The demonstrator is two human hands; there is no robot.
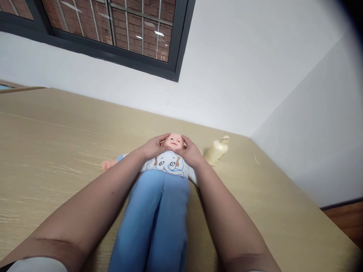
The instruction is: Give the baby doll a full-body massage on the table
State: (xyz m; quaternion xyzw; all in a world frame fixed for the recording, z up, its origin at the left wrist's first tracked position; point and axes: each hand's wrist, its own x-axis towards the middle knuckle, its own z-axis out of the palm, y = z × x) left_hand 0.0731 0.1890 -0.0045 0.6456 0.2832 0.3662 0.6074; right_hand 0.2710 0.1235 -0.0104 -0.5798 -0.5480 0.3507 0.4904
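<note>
A baby doll [174, 141] lies on its back on the wooden table, its head toward the wall. It wears a white top [167, 164] with an elephant face on it and blue trousers [159, 211]. My left hand [155, 146] cups one side of the doll's head, thumb near the chin. On the other side my right hand [190, 152] wraps the head in the same way. One doll hand [109, 164] sticks out past my left forearm. The back of the head is hidden.
A cream pump bottle [217, 151] stands on the table [249, 196] just right of my right hand. A thin pale strand [256, 159] lies farther right. Behind the table rises a white wall [221, 75] with a dark-framed window [113, 53].
</note>
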